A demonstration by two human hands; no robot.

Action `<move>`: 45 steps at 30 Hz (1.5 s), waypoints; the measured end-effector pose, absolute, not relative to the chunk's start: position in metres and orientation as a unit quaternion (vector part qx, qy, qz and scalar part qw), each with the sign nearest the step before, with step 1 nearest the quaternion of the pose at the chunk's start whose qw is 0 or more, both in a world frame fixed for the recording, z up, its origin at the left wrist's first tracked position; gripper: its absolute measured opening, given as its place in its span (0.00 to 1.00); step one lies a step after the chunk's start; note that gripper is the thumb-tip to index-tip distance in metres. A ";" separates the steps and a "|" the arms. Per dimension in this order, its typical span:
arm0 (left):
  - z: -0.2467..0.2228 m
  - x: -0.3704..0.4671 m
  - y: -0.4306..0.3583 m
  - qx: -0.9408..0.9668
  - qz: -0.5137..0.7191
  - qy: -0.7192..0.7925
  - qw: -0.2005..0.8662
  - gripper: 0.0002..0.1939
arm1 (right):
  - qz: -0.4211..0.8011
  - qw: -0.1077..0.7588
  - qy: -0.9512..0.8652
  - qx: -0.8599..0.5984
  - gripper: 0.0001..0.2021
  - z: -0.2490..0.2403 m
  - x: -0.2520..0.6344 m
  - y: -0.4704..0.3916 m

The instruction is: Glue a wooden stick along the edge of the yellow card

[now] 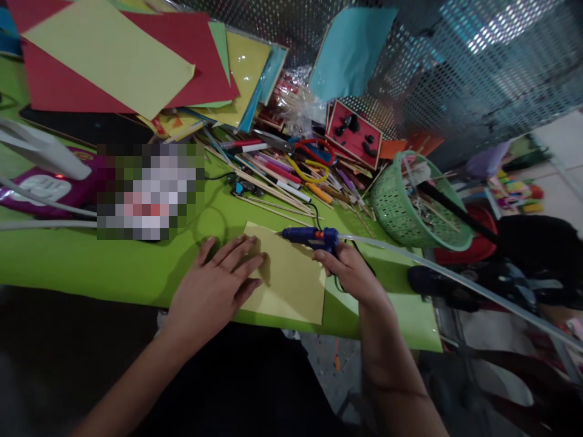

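Observation:
A yellow sheet of paper [291, 279] lies flat on the green table near its front edge. My left hand [214, 282] rests with fingers apart on the sheet's left part and the table beside it. Above the sheet's upper right part, my right hand [348, 267] is closed around the handle of a blue glue gun [310, 237]. The gun's nozzle points left, close to the sheet's top edge. A long clear glue stick [410, 252] sticks out of the gun's back and runs off to the right.
Sticks, markers and scissors [314, 161] are piled behind the sheet. A green basket [392, 206] holds tools at the right. Coloured papers [109, 54] lie at the back left, near a purple device [54, 188]. The green table [113, 261] ends in front of me.

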State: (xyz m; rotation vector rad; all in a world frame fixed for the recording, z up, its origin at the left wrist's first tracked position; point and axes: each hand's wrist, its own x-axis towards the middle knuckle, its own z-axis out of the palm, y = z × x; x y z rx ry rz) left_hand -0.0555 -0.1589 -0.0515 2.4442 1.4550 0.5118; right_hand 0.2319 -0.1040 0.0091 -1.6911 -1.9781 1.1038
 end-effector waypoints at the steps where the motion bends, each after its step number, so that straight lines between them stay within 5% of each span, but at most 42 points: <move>1: -0.052 -0.055 -0.159 0.839 0.178 0.499 0.125 0.20 | 0.386 0.156 -0.693 -0.588 0.23 0.009 0.231 -0.104; 45: -0.048 -0.056 -0.159 0.835 0.191 0.496 0.141 0.20 | 0.387 0.169 -0.690 -0.588 0.20 0.009 0.233 -0.105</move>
